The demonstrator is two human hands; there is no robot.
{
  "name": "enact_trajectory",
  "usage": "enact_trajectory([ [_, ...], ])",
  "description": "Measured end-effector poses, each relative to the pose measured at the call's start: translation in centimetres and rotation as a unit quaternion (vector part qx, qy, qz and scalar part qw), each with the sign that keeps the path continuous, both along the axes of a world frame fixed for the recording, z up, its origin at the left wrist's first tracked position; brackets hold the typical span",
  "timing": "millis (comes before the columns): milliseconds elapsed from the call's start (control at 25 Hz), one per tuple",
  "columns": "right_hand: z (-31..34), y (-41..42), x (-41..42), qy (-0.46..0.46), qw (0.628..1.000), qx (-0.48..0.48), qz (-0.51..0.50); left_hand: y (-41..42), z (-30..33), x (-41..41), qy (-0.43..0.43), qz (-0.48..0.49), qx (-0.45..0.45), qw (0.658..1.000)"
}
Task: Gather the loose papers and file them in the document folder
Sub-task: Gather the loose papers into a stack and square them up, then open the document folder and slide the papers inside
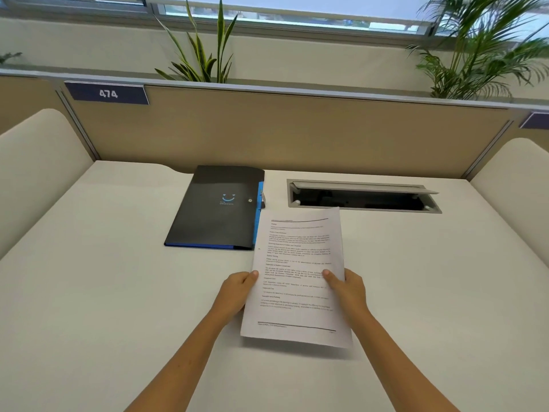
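Note:
A stack of white printed papers (297,275) is held above the white desk (104,278), its top edge tilted away from me. My left hand (236,291) grips the stack's left edge with the thumb on top. On the right edge, my right hand (347,289) grips the same way. A black document folder (217,206) with blue edging and a small smile logo lies shut and flat on the desk, just beyond and to the left of the papers. The papers' upper left corner overlaps the folder's right edge in view.
An open cable slot (362,196) with a raised grey flap is cut into the desk behind the papers, at right. A tan partition (297,129) labelled 474 closes off the back, with plants behind it. Cream side panels (38,168) flank the desk on both sides.

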State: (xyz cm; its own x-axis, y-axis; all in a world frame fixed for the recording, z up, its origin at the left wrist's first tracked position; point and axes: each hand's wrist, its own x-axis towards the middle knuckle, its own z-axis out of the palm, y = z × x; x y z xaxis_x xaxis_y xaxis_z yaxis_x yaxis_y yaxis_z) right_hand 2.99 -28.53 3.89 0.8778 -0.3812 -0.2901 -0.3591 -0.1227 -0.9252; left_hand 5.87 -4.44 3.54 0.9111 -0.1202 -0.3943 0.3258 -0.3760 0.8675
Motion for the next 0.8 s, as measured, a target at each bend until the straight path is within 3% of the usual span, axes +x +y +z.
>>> enact_trajectory([
  [240, -0.9, -2.5, 4.0, -0.022, 0.996, -0.059, -0.066, -0.1, 0.0, 5.5, -0.106, 0.089, 0.111, 0.984],
  [440, -2.2, -4.8, 6.9, -0.03, 0.992, -0.084, -0.091, -0.2, -0.8, 12.0, -0.306, 0.043, 0.317, 0.897],
  [600, -3.5, -5.3, 8.1, -0.031, 0.99, -0.113, -0.084, -0.5, -2.6, 16.4, -0.242, -0.019, 0.454, 0.858],
  [800, -4.3, -5.4, 8.1, -0.036, 0.988, -0.125, -0.085, -0.1, -4.9, 16.8, -0.217, -0.058, 0.497, 0.838],
])
